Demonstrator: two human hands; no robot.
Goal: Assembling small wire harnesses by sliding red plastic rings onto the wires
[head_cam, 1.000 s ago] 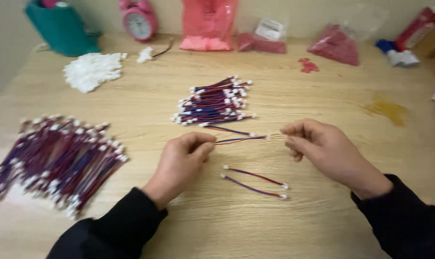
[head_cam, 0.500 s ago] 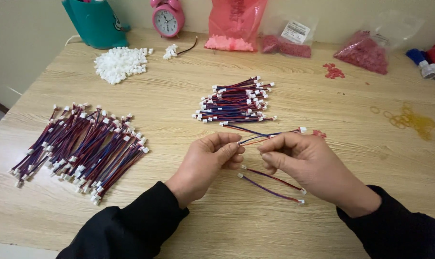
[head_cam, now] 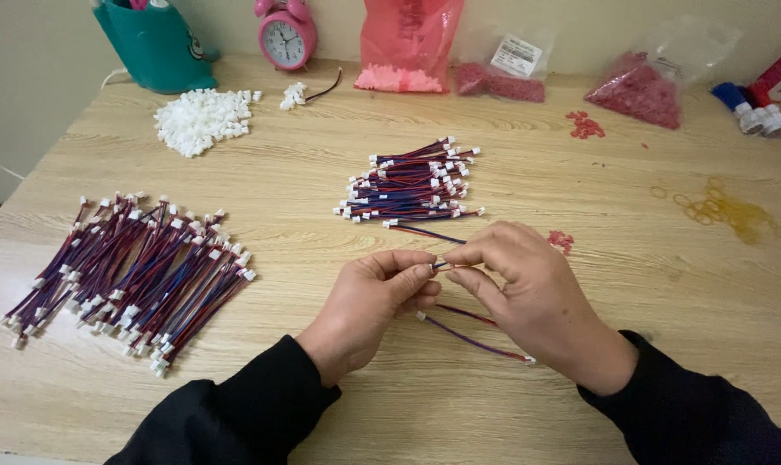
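where the two hands were held apart a second ago with a short wire stretched between them, they have now come together over the near middle of the bench [head_cam: 631, 284]. the left hand [head_cam: 369, 306] is curled narrow, thumb and forefinger pinched on one end of a thin red-and-blue wire lead [head_cam: 443, 266]; the right hand [head_cam: 528, 297] meets it fingertip to fingertip, closed on the same lead from the other side. so little of the lead shows between the fingers that i cannot tell whether its white end plug is already in the grip.

just under the hands, two loose leads [head_cam: 472, 337] lie on the wood, partly hidden by the right hand, as they did before. the view has also drawn nearer and swung a little left, so the big heap now shows whole.

to the left of the left hand lies that large fanned heap of leads [head_cam: 132, 271]. just beyond the fingertips sits a smaller, tidier bundle of leads [head_cam: 412, 185], one strand trailing toward the hands. to the right of the right hand are a few red bits [head_cam: 561, 238], and farther right some yellow rubber bands [head_cam: 717, 207].

far beyond the left hand lie a pile of white plugs [head_cam: 201, 120], a teal holder [head_cam: 154, 47] and a pink alarm clock [head_cam: 285, 36]; beyond the right, pink bags of red parts [head_cam: 407, 43].

judging by the closing of the hands, the held lead is being worked at its end.
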